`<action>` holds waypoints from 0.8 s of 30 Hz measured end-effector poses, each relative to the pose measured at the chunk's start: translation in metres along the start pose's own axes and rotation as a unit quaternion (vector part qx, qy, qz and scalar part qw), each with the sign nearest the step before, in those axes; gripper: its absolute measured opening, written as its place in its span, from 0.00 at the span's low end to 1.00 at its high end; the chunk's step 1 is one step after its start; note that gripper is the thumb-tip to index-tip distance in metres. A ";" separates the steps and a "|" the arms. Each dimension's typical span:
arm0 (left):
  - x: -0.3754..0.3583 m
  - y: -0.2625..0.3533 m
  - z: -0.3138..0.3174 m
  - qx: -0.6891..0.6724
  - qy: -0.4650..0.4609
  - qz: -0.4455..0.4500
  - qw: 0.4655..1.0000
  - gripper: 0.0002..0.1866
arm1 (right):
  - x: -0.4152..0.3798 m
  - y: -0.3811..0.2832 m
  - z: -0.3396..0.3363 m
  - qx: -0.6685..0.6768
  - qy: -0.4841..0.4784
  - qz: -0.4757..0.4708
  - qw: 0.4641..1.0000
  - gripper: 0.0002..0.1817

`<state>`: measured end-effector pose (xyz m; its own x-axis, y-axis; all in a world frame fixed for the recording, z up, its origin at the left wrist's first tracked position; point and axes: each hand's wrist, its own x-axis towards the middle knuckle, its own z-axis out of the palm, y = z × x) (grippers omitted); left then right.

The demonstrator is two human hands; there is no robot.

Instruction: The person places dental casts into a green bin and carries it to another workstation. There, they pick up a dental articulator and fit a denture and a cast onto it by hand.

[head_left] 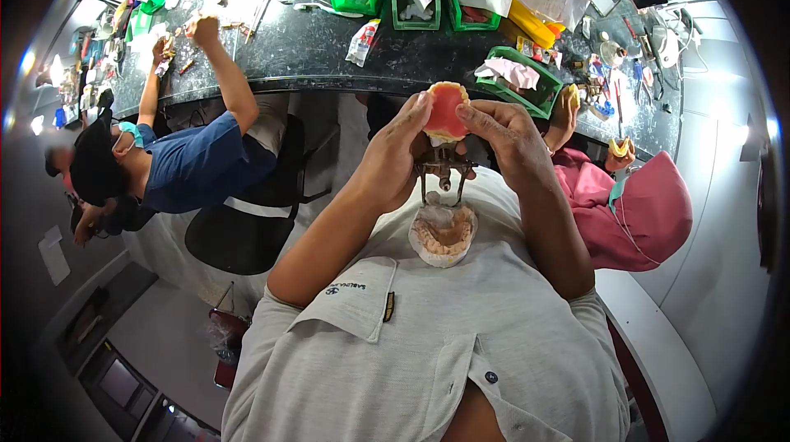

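Both hands hold a metal dental articulator [445,167] in front of my chest. My left hand [398,144] grips its left side, the thumb on the edge of a pink wax plate [447,109] with pale teeth around its rim. On the right side, my right hand [512,139] is closed round the same piece, thumb and fingertips at the plate's edge. The articulator hangs open, its hinge below the wax plate. A plaster cast [443,236] with a tan tooth arch is at its lower end, against my shirt.
A dark worktop [313,59] runs across ahead, with green bins [415,18], a tilted green tray [520,84], papers and tools. A person in blue [202,158] works at the left beside a black chair [239,238]. Another person in pink [650,211] sits close at the right.
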<state>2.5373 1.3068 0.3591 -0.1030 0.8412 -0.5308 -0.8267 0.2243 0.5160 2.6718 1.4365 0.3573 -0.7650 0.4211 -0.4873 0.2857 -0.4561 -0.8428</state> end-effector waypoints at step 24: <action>-0.003 -0.002 0.002 0.004 -0.025 0.020 0.999 0.24 | 0.002 0.011 -0.001 0.049 -0.024 -0.031 0.998 0.22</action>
<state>2.5405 1.3049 0.3603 -0.1081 0.8733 -0.4751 -0.8179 0.1936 0.5418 2.6738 1.4329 0.3463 -0.8073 0.4137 -0.4210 0.1813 -0.5050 -0.8438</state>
